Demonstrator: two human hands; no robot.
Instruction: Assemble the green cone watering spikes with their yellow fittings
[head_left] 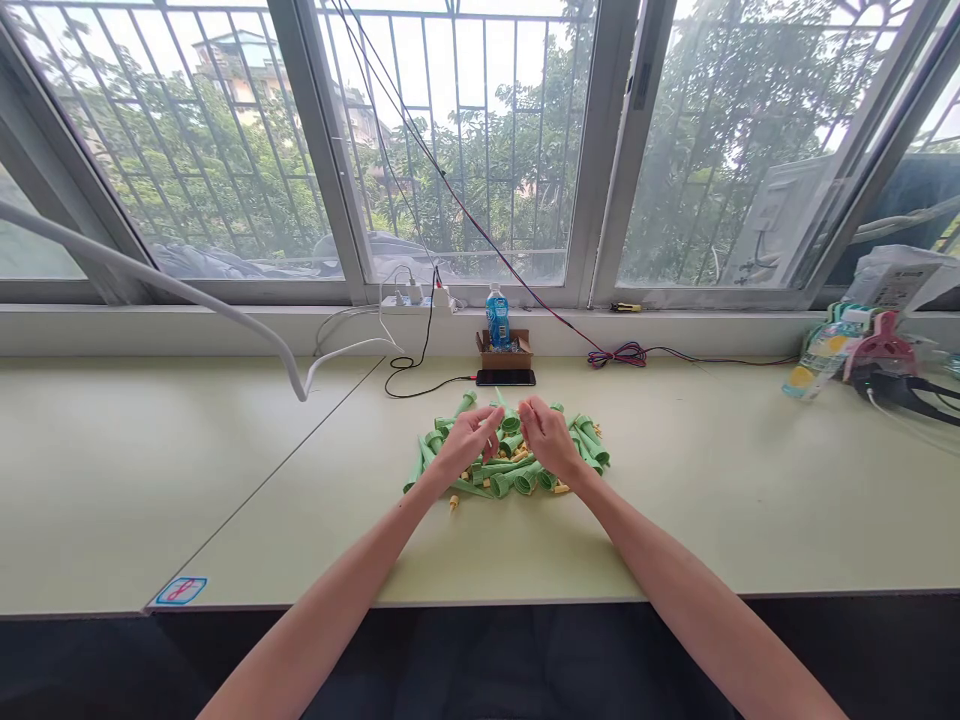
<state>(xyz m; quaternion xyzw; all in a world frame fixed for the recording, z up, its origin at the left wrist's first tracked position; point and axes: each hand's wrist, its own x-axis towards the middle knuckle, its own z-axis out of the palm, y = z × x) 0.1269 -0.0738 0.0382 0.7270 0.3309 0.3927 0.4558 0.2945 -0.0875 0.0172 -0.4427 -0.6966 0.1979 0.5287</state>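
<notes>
cones (526, 482) piled on worktop (735, 480), small pieces (454, 502) among them, one before the pile. phone (506, 378) just behind pile; box (506, 360) behind phone, bottle (497, 315) standing in box. coiled cable (634, 350) right of box, power strip (405, 300) left, by the window (465, 150).

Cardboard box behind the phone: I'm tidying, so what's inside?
A blue bottle stands in the cardboard box, with something shiny beside it, too small to identify; the box's front hides the rest.
</notes>
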